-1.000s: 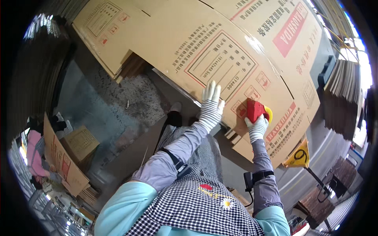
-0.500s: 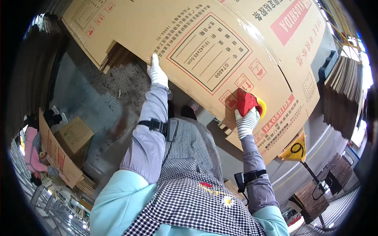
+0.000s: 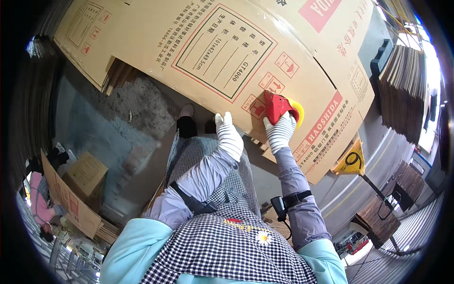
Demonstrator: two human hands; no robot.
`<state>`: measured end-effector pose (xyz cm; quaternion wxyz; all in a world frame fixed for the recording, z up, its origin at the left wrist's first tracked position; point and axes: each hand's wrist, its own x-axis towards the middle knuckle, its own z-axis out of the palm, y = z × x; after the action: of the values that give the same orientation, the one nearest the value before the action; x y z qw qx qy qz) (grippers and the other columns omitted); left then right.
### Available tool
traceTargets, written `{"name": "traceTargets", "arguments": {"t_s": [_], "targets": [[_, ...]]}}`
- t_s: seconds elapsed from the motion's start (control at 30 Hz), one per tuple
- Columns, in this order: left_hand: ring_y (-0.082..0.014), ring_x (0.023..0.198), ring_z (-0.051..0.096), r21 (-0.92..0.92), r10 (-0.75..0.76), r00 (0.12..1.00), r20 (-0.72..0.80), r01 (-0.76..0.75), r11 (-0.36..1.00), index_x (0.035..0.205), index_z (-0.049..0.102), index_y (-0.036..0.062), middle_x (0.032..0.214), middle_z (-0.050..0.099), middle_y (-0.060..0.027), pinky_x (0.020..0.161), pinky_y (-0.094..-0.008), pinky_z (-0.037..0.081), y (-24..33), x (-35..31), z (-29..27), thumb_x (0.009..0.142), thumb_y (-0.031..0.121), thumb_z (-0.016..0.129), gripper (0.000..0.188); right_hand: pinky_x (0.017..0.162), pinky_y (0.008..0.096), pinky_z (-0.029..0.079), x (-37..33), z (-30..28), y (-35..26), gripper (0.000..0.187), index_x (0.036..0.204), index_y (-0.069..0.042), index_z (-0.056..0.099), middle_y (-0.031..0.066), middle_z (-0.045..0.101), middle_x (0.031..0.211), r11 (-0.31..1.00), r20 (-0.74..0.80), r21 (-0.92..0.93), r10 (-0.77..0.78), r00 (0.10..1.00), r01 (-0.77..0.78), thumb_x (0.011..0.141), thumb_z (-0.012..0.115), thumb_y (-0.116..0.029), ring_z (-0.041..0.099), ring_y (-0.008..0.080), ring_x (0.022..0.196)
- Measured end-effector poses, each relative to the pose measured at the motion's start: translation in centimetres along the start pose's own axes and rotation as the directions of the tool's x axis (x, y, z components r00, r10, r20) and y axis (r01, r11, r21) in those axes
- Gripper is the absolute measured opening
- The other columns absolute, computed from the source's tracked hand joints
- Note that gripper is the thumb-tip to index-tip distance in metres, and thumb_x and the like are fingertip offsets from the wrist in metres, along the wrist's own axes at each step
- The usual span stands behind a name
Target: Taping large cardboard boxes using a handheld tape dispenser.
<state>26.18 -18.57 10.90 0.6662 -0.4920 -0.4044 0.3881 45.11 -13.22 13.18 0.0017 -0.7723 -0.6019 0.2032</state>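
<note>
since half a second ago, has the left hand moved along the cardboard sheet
Yes. The left hand has come back from the cardboard sheet's far left edge, toward the red tape dispenser.

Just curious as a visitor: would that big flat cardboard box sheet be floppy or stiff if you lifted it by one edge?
The flattened cardboard box probably bends at its fold lines, since creases cross it. It looks light for its size: thin board. The gloved left hand likely grips its near edge well; bare board seems not slippery.

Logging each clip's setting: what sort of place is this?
Probably a carton workshop or warehouse: a large flattened brown cardboard box, stacked flat cardboard sheets, and a red handheld tape dispenser in the gloved right hand.
</note>
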Motion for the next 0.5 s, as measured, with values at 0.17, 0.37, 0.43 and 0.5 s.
{"name": "traceTargets", "arguments": {"t_s": [0.17, 0.37, 0.43, 0.5], "targets": [[-0.0252, 0.111, 0.054, 0.899, 0.968, -0.078, 0.238, 0.394, -0.19, 0.137, 0.042, 0.002, 0.128, 0.056, -0.0125, 0.098, -0.0347, 0.042, 1.3, 1.3, -6.9, 0.087, 0.032, 0.07, 0.064, 0.103, 0.0463, 0.036, 0.3, -0.9, -1.7, 0.078, 0.129, -0.005, 0.048, 0.0222, 0.059, 0.119, 1.0, 0.018, 0.022, 0.0, 1.0, 0.0, 0.063, 0.082, -0.029, 0.051, 0.0405, 0.114], [-0.0206, 0.108, 0.055, 0.91, 0.987, -0.021, 0.161, 0.39, -0.14, 0.126, 0.056, -0.0018, 0.121, 0.062, -0.0088, 0.096, -0.0324, 0.042, 0.0, 2.9, -7.8, 0.087, 0.039, 0.071, 0.059, 0.103, 0.047, 0.036, 0.5, -0.5, -1.2, 0.078, 0.129, -0.005, 0.048, 0.0213, 0.06, 0.119, 0.999, -0.035, 0.019, -0.031, 0.999, 0.031, 0.063, 0.082, -0.028, 0.053, 0.0388, 0.113], [-0.0179, 0.1, 0.057, 0.932, 0.988, -0.056, 0.147, 0.341, -0.12, 0.118, 0.063, 0.0009, 0.112, 0.065, -0.0061, 0.092, -0.0313, 0.044, 0.9, 2.5, -8.5, 0.086, 0.042, 0.071, 0.052, 0.103, 0.0472, 0.036, 0.4, -0.4, -1.0, 0.078, 0.129, -0.004, 0.047, 0.0213, 0.06, 0.119, 0.999, -0.009, 0.031, -0.026, 1.0, 0.026, 0.064, 0.082, -0.029, 0.053, 0.039, 0.113], [-0.0157, 0.091, 0.057, 0.825, 0.994, -0.109, 0.01, 0.563, 0.053, 0.115, 0.065, 0.0044, 0.104, 0.066, -0.0038, 0.086, -0.0316, 0.047, 0.4, 2.1, -9.4, 0.087, 0.043, 0.07, 0.048, 0.103, 0.0474, 0.036, -0.1, -0.2, 0.0, 0.078, 0.129, -0.004, 0.047, 0.0214, 0.059, 0.12, 1.0, -0.026, 0.015, -0.022, 0.999, 0.022, 0.064, 0.082, -0.029, 0.053, 0.0388, 0.113]]}}
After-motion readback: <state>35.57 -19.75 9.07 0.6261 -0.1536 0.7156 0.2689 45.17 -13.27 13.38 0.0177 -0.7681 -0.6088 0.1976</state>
